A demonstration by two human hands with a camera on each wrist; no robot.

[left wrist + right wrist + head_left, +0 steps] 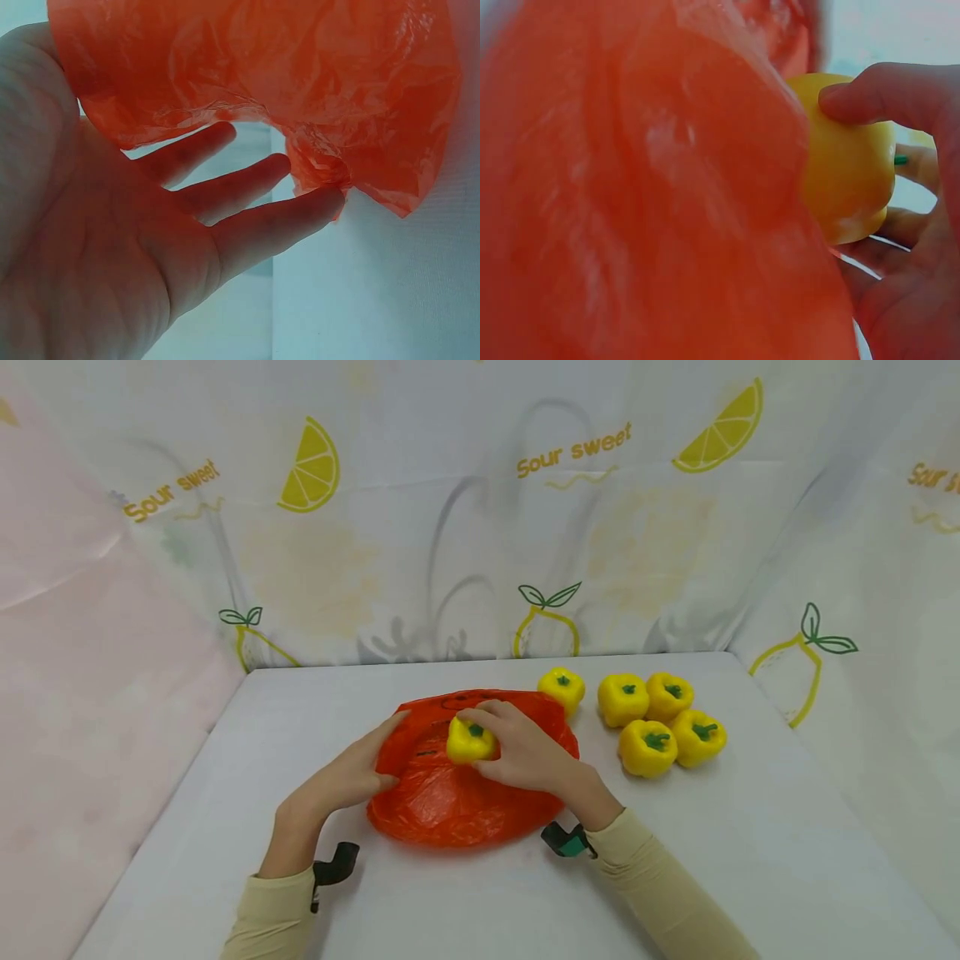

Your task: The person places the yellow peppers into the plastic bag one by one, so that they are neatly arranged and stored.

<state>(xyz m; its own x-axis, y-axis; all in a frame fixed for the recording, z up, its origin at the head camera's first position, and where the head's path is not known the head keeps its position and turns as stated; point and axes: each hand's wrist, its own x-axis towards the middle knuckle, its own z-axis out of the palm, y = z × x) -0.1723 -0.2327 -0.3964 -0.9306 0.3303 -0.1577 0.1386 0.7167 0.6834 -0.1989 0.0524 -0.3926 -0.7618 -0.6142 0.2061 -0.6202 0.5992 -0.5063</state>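
Note:
A red plastic bag (465,806) with dark print lies spread in the middle of the table. My right hand (525,752) grips a yellow bell pepper (468,743) with a green stem, held over the bag. In the right wrist view, the thumb presses one side of the bell pepper (847,172) and the fingers curve round the other; the bag covers part of it. At the bag's left edge, my left hand (348,772) has thumb and fingers spread. Its fingers (277,225) look fairly straight in the left wrist view, one fingertip touching the crumpled bag edge.
Right of the bag, several yellow bell peppers (648,747) stand grouped on the white table (712,860). One more bell pepper (562,687) sits just behind the bag's right back corner. A lemon-print curtain (450,527) hangs along the table's back edge.

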